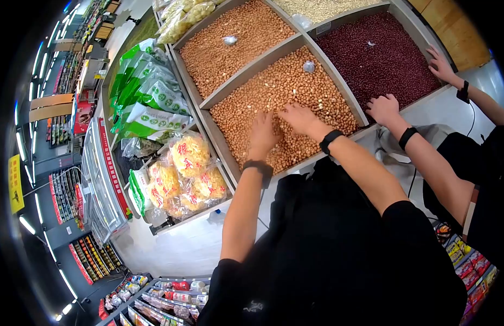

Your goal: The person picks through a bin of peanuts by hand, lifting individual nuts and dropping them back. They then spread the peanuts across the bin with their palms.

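Note:
Both my hands are at a bin of loose shelled peanuts (322, 87). My left hand (264, 136) rests on the peanuts, its fingers stretched forward and their tips partly among them. Close beside it to the right, my right hand (303, 118) touches the peanuts with its fingers spread and slightly bent. Neither hand shows anything held. Dark bands circle both wrists. A small clear plastic knob or bag (309, 66) lies on the peanuts beyond my right hand.
Another person's hands (385, 110) are at the dark red bean bin (371, 49) on the right. Grey dividers (252, 68) separate the bins. Green-and-white bags (154, 100) and clear packs of yellow food (189, 155) lie to the left. Shelves stand farther left.

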